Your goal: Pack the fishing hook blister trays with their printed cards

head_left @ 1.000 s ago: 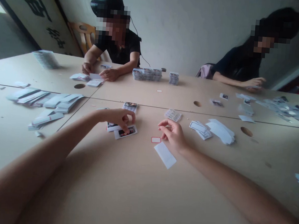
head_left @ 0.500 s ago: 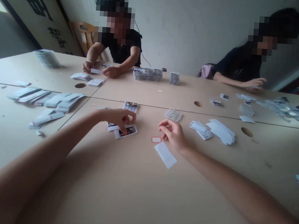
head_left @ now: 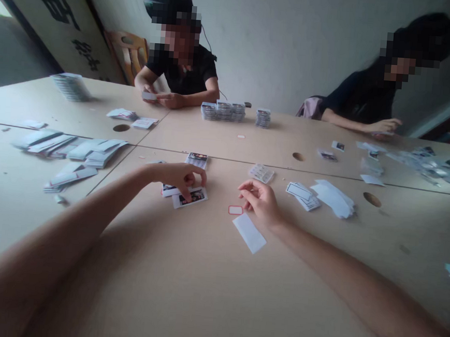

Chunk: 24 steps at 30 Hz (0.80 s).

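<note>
Arched over a small pile of printed cards, my left hand (head_left: 175,174) has its fingers apart. Its thumb touches the top card (head_left: 196,199), which has a dark picture and white margins. Another card (head_left: 169,190) lies partly under that hand. My right hand (head_left: 262,201) rests on the table, fingers loosely curled and slightly apart, with nothing seen in them. Beside its fingertips lies a small red-bordered label (head_left: 236,210). A blank white paper strip (head_left: 249,234) is just below that hand. Behind it sits a clear plastic case (head_left: 261,173).
A boxed stack with a dark picture (head_left: 197,159) stands behind my left hand. White slips (head_left: 332,197) and framed labels (head_left: 302,195) lie to the right, paper piles (head_left: 70,148) to the left. Across the table (head_left: 199,291) sit two people, near stacked cases (head_left: 222,111).
The person across on the left has drawn the hands and a slip closer to the body. My own hands have hardly moved.
</note>
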Tool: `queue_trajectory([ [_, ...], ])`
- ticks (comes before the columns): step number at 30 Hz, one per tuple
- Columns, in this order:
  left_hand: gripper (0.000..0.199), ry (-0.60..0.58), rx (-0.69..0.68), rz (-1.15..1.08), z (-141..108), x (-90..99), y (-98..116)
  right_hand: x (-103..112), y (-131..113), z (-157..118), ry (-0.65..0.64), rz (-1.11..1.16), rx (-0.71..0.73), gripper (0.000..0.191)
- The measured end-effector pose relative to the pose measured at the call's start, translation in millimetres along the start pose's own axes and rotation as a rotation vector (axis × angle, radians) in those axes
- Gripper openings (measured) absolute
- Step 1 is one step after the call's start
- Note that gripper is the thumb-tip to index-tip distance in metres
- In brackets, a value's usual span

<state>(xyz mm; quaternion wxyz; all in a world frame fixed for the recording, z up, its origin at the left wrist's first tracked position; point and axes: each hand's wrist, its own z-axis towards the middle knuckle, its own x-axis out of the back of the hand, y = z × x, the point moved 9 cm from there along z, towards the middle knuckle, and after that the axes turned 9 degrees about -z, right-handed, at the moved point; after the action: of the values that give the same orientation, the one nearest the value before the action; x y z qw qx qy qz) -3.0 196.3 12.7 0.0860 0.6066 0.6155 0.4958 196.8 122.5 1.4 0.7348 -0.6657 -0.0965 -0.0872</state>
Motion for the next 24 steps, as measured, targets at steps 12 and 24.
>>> queue_trajectory([
  [12,0.038,0.038,-0.019,0.046,5,3.9,-4,-1,1,0,-0.010,-0.003,-0.005,0.013],
  [24,0.028,0.129,-0.048,0.039,-6,11.7,16,-2,1,1,-0.031,0.014,0.003,0.012],
])
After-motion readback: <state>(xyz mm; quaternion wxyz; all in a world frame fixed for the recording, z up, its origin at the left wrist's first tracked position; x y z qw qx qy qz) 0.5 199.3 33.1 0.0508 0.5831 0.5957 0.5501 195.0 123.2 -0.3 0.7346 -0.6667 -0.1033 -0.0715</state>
